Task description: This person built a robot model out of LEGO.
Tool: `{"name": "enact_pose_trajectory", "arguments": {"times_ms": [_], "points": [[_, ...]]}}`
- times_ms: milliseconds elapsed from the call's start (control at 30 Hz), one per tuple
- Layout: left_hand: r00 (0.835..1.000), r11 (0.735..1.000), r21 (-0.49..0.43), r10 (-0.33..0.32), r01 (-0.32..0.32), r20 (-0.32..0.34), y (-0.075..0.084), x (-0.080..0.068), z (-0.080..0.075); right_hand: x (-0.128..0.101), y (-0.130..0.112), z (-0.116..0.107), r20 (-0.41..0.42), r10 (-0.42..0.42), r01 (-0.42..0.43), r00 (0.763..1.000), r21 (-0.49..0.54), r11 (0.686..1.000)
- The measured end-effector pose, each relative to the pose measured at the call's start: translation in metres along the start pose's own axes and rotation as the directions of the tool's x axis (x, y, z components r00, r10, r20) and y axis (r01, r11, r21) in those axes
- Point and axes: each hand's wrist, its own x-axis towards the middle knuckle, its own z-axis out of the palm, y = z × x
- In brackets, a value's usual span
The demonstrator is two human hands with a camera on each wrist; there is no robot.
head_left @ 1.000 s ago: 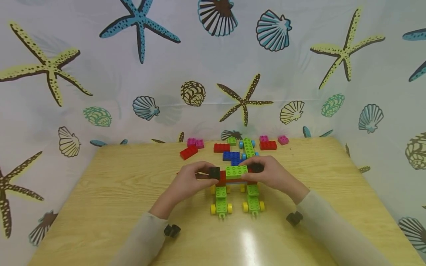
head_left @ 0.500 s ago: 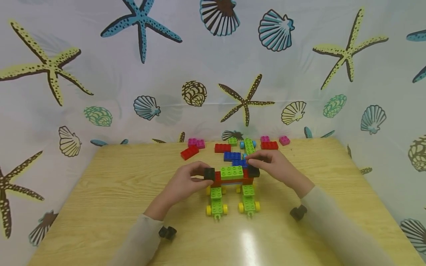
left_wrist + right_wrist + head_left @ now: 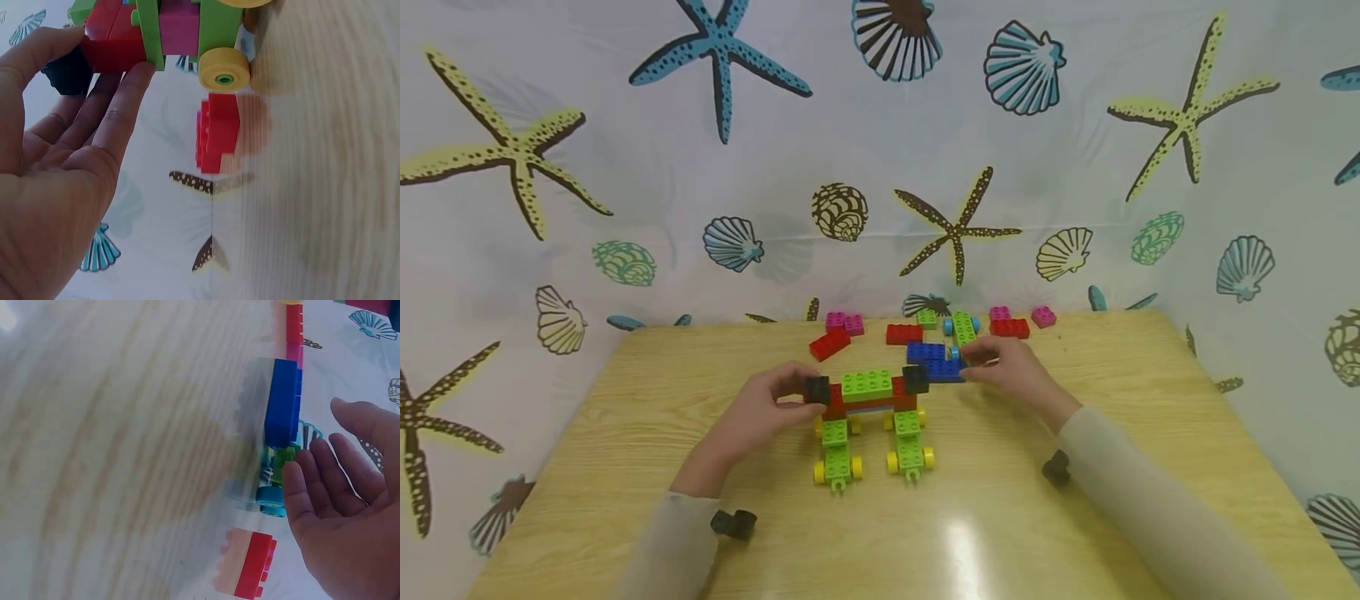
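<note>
Person's left hand (image 3: 756, 417) grips the left end of a brick model (image 3: 867, 385), thumb and fingers around its black brick (image 3: 817, 389) and the red next to it. The model is upright near the middle of the table (image 3: 685, 392), its light green and red bar spanning two wheeled bases, with another black brick (image 3: 915, 379) at its right end.

Farther right, the right hand (image 3: 1015, 371) is relaxed, fingers loosely bent and ungripping, just beside two blue bricks (image 3: 942, 370) and a green piece with blue wheels (image 3: 964, 327); whether it touches them I cannot tell. Along the far edge lie red bricks (image 3: 905, 334), pink bricks (image 3: 1043, 316) and a small green brick (image 3: 927, 317).
</note>
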Motion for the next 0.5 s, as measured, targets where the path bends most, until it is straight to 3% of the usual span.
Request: {"name": "enact_pose_trajectory", "arguments": {"times_ms": [200,500], "points": [[1.0,1.0,0.004,-0.004,0.004,-0.011,-0.008,-0.003,-0.014,0.002,0.0,0.004,-0.007,0.014,-0.014,1.0,-0.052,0.999],[1.0,1.0,-0.015,-0.013,0.013,-0.012,-0.01,-0.004,-0.015,0.004,0.002,0.008,0.016,-0.006,0.008,1.0,-0.133,0.991]]}}
